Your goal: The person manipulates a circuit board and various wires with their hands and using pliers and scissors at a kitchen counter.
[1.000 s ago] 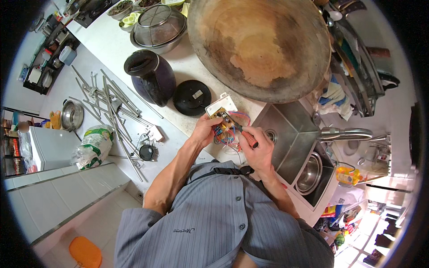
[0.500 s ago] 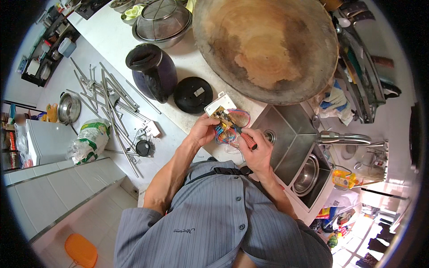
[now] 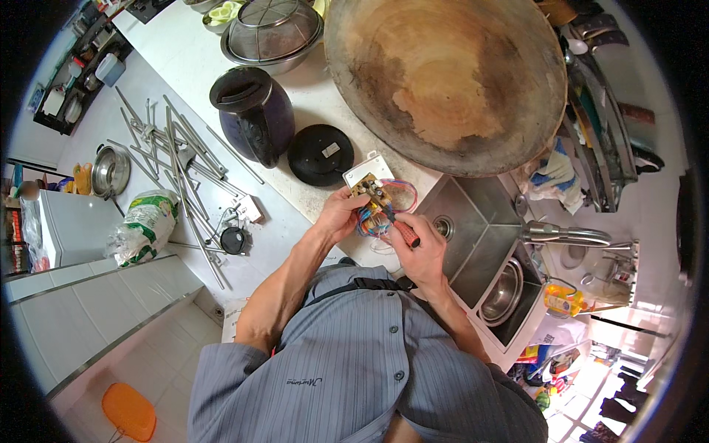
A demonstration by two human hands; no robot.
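A small circuit board (image 3: 371, 193), brownish with tiny parts on its face and a bundle of red and blue wires (image 3: 373, 221) hanging under it, sits between the two hands above the edge of the white desk (image 3: 185, 55). The left hand (image 3: 341, 214) is clamped on the board's lower left side, fingers curled round it. The right hand (image 3: 421, 251) is closed around a red-handled screwdriver (image 3: 405, 233) whose tip points up at the board. A white square cover (image 3: 364, 169) lies just beyond the board, touching its far edge.

Just past the left hand sits a round black base (image 3: 320, 153) bearing a small pale rectangular label, and beyond that a dark kettle (image 3: 251, 114). To the right of the right hand is a steel sink (image 3: 473, 221). Far to the left of the left hand, on the floor, lies a white and green printed sack (image 3: 144, 227).
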